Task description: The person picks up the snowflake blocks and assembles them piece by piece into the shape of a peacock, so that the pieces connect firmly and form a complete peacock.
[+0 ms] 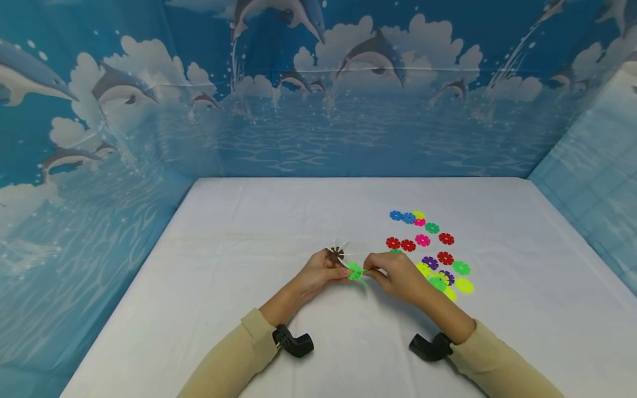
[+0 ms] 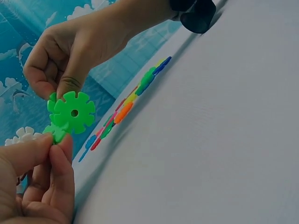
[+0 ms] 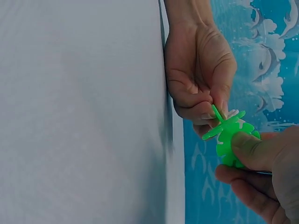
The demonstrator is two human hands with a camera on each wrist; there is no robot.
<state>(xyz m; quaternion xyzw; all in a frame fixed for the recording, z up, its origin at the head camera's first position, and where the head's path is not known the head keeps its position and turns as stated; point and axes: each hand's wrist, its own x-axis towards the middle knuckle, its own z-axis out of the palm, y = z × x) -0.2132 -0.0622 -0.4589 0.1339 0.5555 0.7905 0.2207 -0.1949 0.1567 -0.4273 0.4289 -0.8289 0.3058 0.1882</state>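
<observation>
Over the white table, my left hand pinches a joined piece of notched plastic snowflake discs between thumb and fingers. A brown disc and white discs belong to this piece on its far side. Bright green discs slot together at its near end, set at angles to one another. On the right, my right hand pinches a green disc of this cluster, thumb flat on its face. Both hands' fingertips are close together. How deep each slot is pushed in cannot be seen.
Loose discs lie flat to the right: blue, red, pink, purple and yellow, some overlapping. My right forearm passes close to the nearest ones. A blue dolphin-print curtain borders the table.
</observation>
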